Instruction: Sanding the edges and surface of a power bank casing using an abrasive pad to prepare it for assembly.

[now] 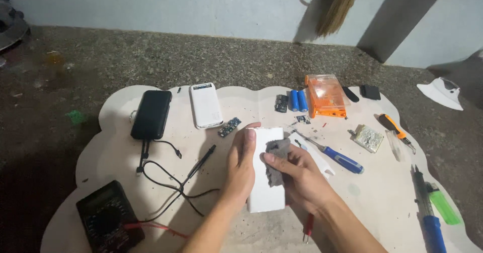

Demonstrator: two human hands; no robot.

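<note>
Fingers of the left hand curl around the left edge of a white rectangular case, the thumb lying flat up its front face, so the case is held tilted up off the board. Fingers of the right hand are closed on a small grey cloth, pressing it against the front of the case near its upper right side. Both forearms come in from the bottom edge of the view. The case sits near the middle of a pale, scallop-edged work board that lies on a rough dark floor. To the left on the board lie a black power bank and, just beside it, a white power bank; black leads trail from there down toward a black multimeter at the lower left. A small circuit board lies just above the left hand. Behind the case to the right are two blue cylindrical cells beside an orange plastic box, and a blue-handled screwdriver lies close to the right hand. Further right rest an orange-handled tool, a green lighter and a blue-handled soldering iron.
</note>
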